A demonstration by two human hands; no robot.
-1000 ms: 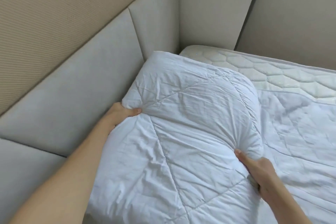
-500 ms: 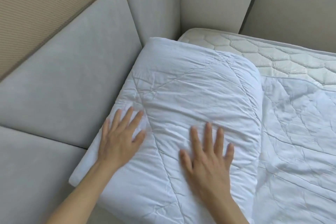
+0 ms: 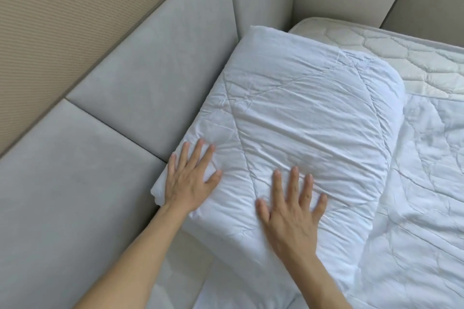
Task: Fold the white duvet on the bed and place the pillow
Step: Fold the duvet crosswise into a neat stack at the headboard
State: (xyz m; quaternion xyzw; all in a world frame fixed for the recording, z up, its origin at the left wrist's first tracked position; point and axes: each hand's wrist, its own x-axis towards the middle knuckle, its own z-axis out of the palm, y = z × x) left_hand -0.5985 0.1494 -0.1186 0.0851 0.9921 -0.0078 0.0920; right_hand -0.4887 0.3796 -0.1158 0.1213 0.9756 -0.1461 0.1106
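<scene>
A thick folded bundle of white quilted duvet (image 3: 301,113) lies on the bed, its long left side against the padded headboard. My left hand (image 3: 190,183) rests flat on the bundle's near left corner, fingers spread. My right hand (image 3: 291,211) lies flat on top near the bundle's near edge, fingers spread too. Neither hand grips any fabric. More of the duvet (image 3: 426,195) lies spread and wrinkled to the right. A smoother white layer shows at the bundle's far corner (image 3: 256,35); I cannot tell whether it is the pillow.
The grey padded headboard panels (image 3: 150,83) run along the left, with a ribbed beige wall (image 3: 62,20) above. A bare quilted mattress (image 3: 401,52) shows at the far right. Grey wall panels close the far corner.
One second ago both hands gripped the bundle's sides. They let go and now lie flat on its top. The bundle has settled lower against the headboard.
</scene>
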